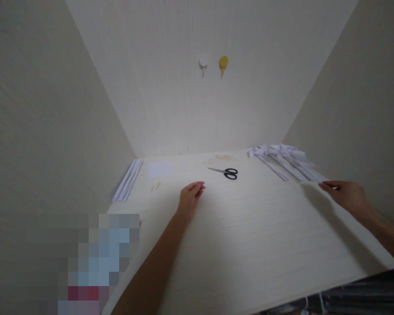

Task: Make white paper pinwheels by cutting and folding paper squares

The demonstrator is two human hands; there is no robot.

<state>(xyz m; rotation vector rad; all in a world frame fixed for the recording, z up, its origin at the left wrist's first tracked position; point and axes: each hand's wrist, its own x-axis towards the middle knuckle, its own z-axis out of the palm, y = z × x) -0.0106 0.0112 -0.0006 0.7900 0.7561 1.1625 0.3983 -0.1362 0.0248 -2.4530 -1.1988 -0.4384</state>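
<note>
My left hand (190, 201) hovers over the middle of the white surface, its thumb and fingers pressed together, with nothing visible between them. Scissors (226, 173) with black handles lie just beyond it, blades pointing left. On the right, my right hand (346, 194) pinches the near end of a thin rolled paper stick (310, 175). That stick belongs to a row of several white paper sticks whose far ends carry folded paper bows or flowers (276, 150). Which bow sits on the pinched stick is hard to tell.
Several plain white paper rolls (128, 180) lie along the left wall. Beside them are a white paper sheet (159, 169) and thin yellowish bands (156, 187). More thin strands (223, 157) lie at the back. White (203, 61) and yellow (223, 62) hooks hang on the back wall.
</note>
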